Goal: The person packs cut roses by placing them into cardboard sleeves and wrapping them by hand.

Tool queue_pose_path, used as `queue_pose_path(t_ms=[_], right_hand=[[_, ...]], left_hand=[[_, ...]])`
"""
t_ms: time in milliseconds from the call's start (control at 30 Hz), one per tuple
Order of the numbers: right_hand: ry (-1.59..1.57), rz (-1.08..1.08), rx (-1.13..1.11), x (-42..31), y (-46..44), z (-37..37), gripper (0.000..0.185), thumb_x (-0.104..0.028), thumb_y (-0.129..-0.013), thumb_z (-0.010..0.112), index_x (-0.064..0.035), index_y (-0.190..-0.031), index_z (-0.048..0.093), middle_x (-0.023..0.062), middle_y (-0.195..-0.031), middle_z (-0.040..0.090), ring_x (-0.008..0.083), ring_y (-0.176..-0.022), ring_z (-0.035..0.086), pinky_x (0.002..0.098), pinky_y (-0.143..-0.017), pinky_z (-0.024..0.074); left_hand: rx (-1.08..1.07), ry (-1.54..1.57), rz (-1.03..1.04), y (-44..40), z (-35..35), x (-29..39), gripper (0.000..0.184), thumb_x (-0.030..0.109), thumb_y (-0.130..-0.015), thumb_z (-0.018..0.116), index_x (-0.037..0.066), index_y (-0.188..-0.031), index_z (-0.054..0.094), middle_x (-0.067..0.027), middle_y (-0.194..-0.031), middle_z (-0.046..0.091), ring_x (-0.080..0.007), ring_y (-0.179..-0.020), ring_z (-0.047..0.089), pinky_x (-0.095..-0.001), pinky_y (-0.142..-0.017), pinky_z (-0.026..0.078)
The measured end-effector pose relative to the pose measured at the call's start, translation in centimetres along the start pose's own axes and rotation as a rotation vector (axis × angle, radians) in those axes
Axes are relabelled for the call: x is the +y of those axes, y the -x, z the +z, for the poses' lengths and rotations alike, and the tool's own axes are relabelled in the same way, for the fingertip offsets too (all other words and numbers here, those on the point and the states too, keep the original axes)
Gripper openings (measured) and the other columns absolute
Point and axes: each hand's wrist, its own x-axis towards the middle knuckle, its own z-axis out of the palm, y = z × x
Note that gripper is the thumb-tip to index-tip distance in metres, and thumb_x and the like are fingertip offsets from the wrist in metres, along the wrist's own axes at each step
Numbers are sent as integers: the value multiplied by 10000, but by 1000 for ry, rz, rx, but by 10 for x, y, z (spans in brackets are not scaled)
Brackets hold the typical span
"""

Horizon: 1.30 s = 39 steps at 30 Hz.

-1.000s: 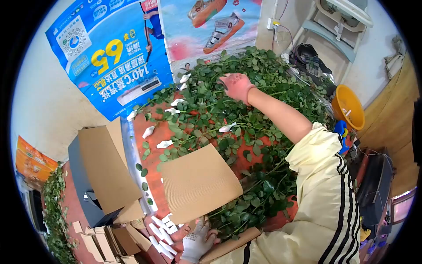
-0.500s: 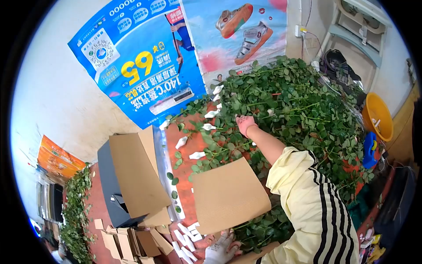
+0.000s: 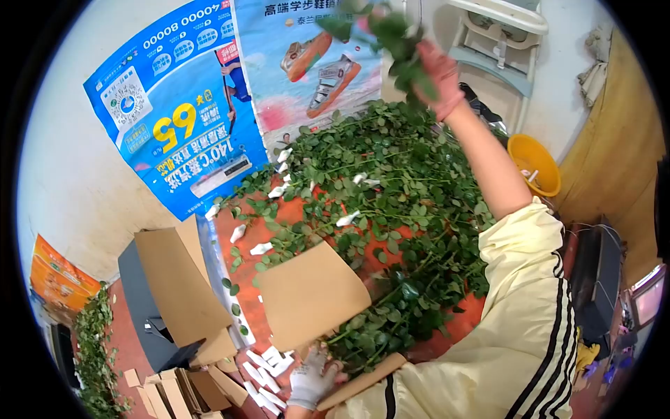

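Observation:
My right hand (image 3: pixel 440 80), in a pink glove, is raised above the back of the leaf pile and closed around a leafy stem (image 3: pixel 401 45), blurred by motion. In a white glove, my left hand (image 3: pixel 312 378) pinches the lower edge of a brown cardboard sheet (image 3: pixel 310 297); some of its fingertips are hidden. The sheet lies over part of a bunch of green stems (image 3: pixel 370 342). Behind it spreads a large pile of leafy stems (image 3: pixel 398 153). Several blooms in white sleeves (image 3: pixel 261 248) lie at the pile's left side.
White tubes (image 3: pixel 262 373) lie left of my left hand. Further left are an open box (image 3: pixel 171 286) and stacked cardboard pieces (image 3: pixel 181 391). An orange basin (image 3: pixel 535 164) stands at the right, below a pale high chair (image 3: pixel 499 49). More greenery (image 3: pixel 94 349) lies far left.
My right hand has risen from the leaf pile, up and away, with a leafy stem in it. My left hand has stayed at the cardboard edge. The camera view has shifted.

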Motion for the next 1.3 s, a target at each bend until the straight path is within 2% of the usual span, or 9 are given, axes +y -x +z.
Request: queue_pose_path(t_ms=[133,233,333,400,433,633,833,1200,1300], right_hand=[[-114,559,-14,27,-9,-60,352,-280,-811,563,-76,-1098,582,144,-979,635,330,-886,599,390,-775,470],[354,257,38,102,8,-74,234,-217,-855,501,-81,-1017,602,145,-971,647,304,-934,605,389,-793,472],[-108,407,289,60,12,-103,231,-109,-823,530,-60,-1041,591,114,-1014,639,273,-955,600,375,-807,465],[-109,26,113,31,29,-112,353,-14,-768,527,-44,-1119,557,95,-1036,631,252,-969,597,359,-812,464],[-616,109,67,-6,39,-121,343,-86,-750,615,-57,-1088,571,125,-1016,617,289,-929,586,383,-788,465],[-254,-383,-589,-155,106,-193,114,-191,-780,505,-199,-891,532,76,-823,510,225,-671,581,314,-490,473],[-369,-536,-946,-205,216,-192,267,-193,-841,440,-176,-1068,579,170,-1118,555,232,-791,591,293,-615,467],[-335,-478,-802,-236,236,-170,330,-193,-819,468,-182,-1132,571,123,-1010,546,223,-768,568,304,-608,428],[-417,-439,-1313,-240,199,-183,471,-194,-810,428,-168,-1279,461,124,-1309,474,261,-1022,571,342,-854,444]], left_hand=[[13,-27,0,6,-15,20,661,438,-829,511,23,-1334,413,-226,-1381,375,-345,-1193,473,-380,-954,420],[140,-55,130,15,-23,16,603,365,-832,539,21,-1317,438,-220,-1322,441,-318,-1124,528,-369,-910,449],[247,214,161,33,-57,42,550,248,-838,566,25,-1323,435,-178,-1162,554,-235,-962,593,-330,-815,483],[348,572,174,43,-77,64,572,181,-843,579,21,-1356,384,-105,-980,593,-146,-801,569,-284,-714,485],[431,637,222,43,-80,65,614,200,-845,588,14,-1376,341,-82,-931,584,-129,-755,547,-274,-678,477],[532,941,309,58,-72,74,914,645,-811,510,59,-1438,195,-18,-779,533,-71,-526,461,-196,-440,372],[378,864,85,72,-39,58,667,491,-857,580,-52,-1237,504,-56,-935,622,-67,-533,500,-203,-474,408],[472,1007,-20,72,-45,33,464,238,-850,665,-93,-1151,542,-83,-896,630,-107,-629,561,-230,-556,474],[494,949,-77,71,-45,22,424,212,-856,653,-98,-1130,560,-86,-884,630,-109,-630,565,-231,-555,477]])
